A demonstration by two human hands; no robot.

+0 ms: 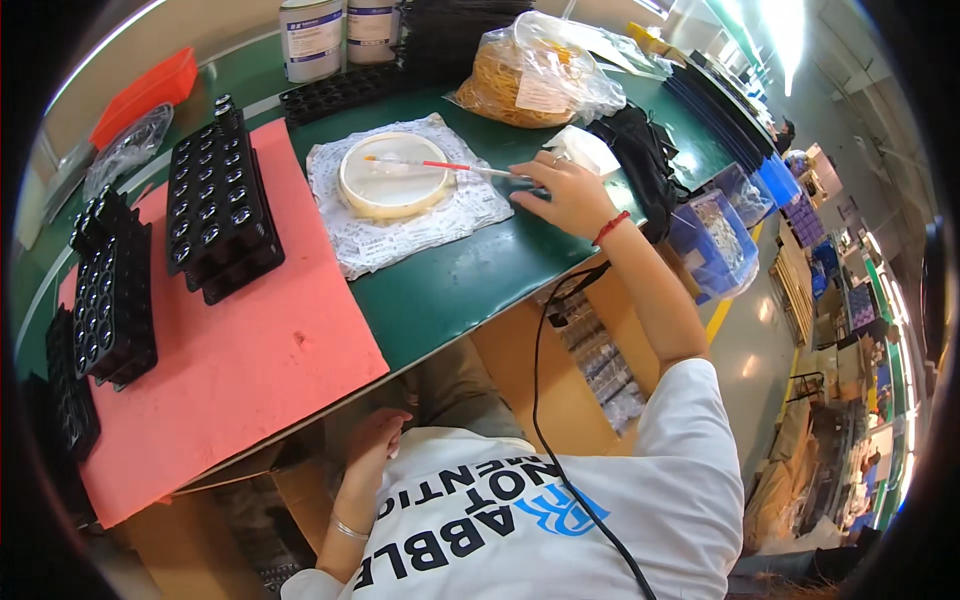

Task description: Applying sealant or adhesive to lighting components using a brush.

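Note:
My right hand (568,197) reaches over the green table, its fingers at the handle end of a thin paintbrush (445,166) with a red section. The brush lies across a round, shallow white dish (392,208), bristle end over the dish. Under the dish is a crumpled white printed sheet (375,256). Close to my right fingers sits a crumpled white tissue (585,150). My left hand (376,436) rests low near my lap, below the table edge, with fingers curled and nothing visible in them.
Black trays (222,205) with shiny round parts stand on a pink mat (240,370) at left. Behind are metal cans (311,45), a bag of yellow bands (520,75) and a red bin (148,98). A black cable (537,370) hangs before me; blue bins (712,245) stand right.

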